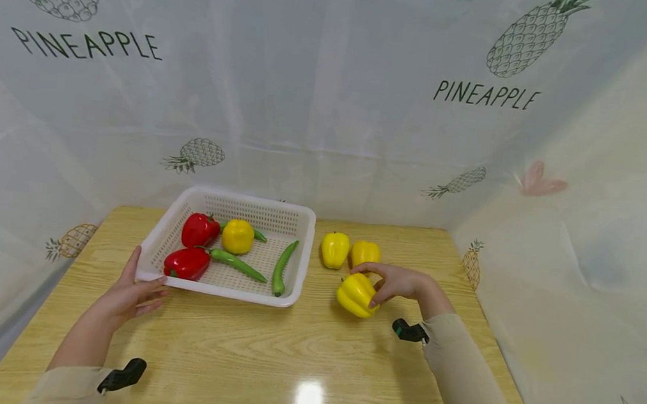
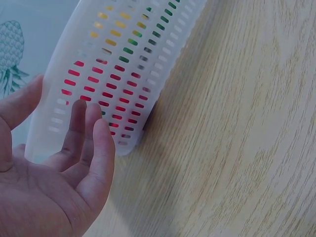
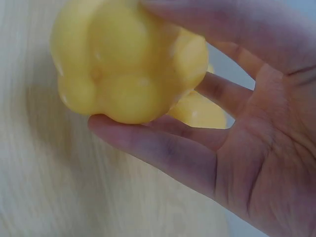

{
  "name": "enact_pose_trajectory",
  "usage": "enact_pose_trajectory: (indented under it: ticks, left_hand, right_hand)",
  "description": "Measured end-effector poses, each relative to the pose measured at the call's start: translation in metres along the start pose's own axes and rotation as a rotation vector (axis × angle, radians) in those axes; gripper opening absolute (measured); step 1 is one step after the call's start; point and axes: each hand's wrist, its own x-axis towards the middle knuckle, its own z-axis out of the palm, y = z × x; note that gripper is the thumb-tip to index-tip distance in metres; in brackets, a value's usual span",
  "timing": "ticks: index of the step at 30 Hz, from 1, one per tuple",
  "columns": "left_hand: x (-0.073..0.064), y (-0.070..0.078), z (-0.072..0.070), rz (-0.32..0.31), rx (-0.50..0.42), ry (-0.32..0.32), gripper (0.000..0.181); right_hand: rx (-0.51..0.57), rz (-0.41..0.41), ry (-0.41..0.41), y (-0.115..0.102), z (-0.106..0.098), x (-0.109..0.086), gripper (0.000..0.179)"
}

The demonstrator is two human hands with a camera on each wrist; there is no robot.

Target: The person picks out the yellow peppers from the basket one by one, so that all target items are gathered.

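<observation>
My right hand (image 1: 399,288) grips a yellow bell pepper (image 1: 357,296) between thumb and fingers; the right wrist view shows its lobed end (image 3: 98,74) tilted toward the camera. Just behind it on the table are two more yellow bell peppers, one on the left (image 1: 335,250) and one on the right (image 1: 365,252). At the near left corner of a white plastic basket (image 1: 223,291) is my left hand (image 1: 125,294), thumb along the side and fingers loosely bent by the front wall. Inside the basket lie two red bell peppers (image 1: 187,263), a yellow bell pepper (image 1: 237,237) and several long green peppers (image 1: 283,269).
The wooden table (image 1: 241,355) extends in front of the basket. A translucent sheet with pineapple prints (image 1: 320,112) hangs behind the table and along its sides. Small black wrist cameras stick out by the left sleeve (image 1: 67,388) and the right sleeve (image 1: 464,375).
</observation>
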Motion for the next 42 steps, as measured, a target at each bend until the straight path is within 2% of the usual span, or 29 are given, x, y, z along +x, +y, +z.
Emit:
enact_pose_trajectory:
  ticks: [7, 19, 25, 33, 42]
  left_hand:
    - [0.001, -0.001, -0.001, 0.001, 0.004, 0.007, 0.102]
    - [0.001, 0.000, -0.001, -0.006, -0.012, 0.007, 0.103]
    - [0.000, 0.000, 0.001, 0.003, -0.001, 0.001, 0.102]
    - [-0.001, 0.001, 0.002, 0.002, -0.003, 0.004, 0.102]
    - [-0.001, 0.001, 0.003, -0.008, 0.000, 0.019, 0.103]
  right_hand:
    - [0.014, -0.043, 0.013, 0.020, -0.001, -0.010, 0.074]
    - [0.069, -0.006, 0.058, 0.043, -0.006, -0.026, 0.073]
    - [0.089, 0.026, 0.141, 0.048, -0.010, -0.032, 0.079]
    - [0.112, 0.015, 0.265, 0.057, -0.014, -0.034, 0.078]
    - [0.105, 0.028, 0.335, 0.061, -0.014, -0.030, 0.080]
